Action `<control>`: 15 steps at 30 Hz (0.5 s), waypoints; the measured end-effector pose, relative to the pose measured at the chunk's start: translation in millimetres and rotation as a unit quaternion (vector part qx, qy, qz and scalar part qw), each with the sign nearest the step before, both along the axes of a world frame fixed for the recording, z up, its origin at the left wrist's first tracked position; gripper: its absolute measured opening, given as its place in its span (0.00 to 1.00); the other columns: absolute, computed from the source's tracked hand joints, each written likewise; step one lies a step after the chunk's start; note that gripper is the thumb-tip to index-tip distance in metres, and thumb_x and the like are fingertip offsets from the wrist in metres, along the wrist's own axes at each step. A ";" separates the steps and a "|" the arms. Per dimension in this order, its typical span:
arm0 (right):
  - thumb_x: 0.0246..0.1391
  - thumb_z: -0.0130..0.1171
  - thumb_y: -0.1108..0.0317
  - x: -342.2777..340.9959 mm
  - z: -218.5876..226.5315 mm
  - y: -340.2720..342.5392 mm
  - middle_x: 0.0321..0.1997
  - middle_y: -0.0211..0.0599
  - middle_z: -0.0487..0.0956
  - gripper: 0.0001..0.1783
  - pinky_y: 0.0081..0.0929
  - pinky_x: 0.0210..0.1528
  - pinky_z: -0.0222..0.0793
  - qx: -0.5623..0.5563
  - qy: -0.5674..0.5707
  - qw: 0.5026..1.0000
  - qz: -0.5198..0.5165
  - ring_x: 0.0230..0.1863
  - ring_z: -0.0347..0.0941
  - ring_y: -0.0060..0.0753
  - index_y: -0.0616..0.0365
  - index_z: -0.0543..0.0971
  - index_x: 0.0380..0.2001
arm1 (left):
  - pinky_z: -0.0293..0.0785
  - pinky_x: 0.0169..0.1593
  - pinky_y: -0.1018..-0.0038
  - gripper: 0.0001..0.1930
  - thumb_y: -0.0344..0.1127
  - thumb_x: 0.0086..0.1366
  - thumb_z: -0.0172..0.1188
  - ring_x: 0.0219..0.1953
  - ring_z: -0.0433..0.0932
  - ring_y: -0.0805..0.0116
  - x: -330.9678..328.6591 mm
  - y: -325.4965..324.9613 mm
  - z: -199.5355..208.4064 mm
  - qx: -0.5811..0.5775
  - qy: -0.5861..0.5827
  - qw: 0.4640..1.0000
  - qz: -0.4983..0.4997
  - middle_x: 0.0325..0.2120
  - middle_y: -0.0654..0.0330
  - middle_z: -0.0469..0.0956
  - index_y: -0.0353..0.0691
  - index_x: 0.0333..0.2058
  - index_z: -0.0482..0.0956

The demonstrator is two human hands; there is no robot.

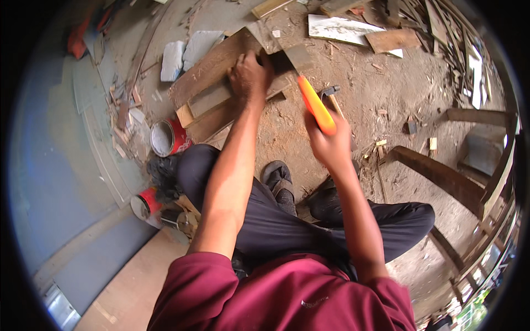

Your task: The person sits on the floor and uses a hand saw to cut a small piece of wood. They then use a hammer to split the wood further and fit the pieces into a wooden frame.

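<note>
Plank lies atop stacked boards. Left hand bears down near plank's right end, clasp impossible to tell; right hand grips orange-handled saw. Likely hazard: plank shifting on uneven stack, letting saw jump toward left hand.

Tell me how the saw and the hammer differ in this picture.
The saw has a bright orange-and-yellow handle, the hammer a wooden-looking one. The saw ends in a flat blade, the hammer in a dark head. The saw is gripped in the right hand, while the hammer appears to lie on the ground, partly hidden. Both are hand tools.
</note>
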State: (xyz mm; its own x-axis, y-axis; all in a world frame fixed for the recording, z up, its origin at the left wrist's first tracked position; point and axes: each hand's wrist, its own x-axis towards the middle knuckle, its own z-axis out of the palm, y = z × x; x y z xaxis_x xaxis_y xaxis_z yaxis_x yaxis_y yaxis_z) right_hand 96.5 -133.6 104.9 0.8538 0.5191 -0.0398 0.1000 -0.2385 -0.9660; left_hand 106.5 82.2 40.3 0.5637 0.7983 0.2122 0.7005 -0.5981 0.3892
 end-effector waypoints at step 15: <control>0.49 0.57 0.73 -1.5 -15.2 -2.6 0.18 0.47 0.74 0.06 0.33 0.25 0.66 0.024 -0.006 1.000 0.012 0.19 0.74 0.37 0.65 0.77 0.29 | 0.71 0.44 0.50 0.22 0.50 0.66 0.47 0.39 0.78 0.42 8.0 9.0 -3.1 0.008 0.054 0.998 -0.003 0.35 0.44 0.80 0.36 0.31 0.79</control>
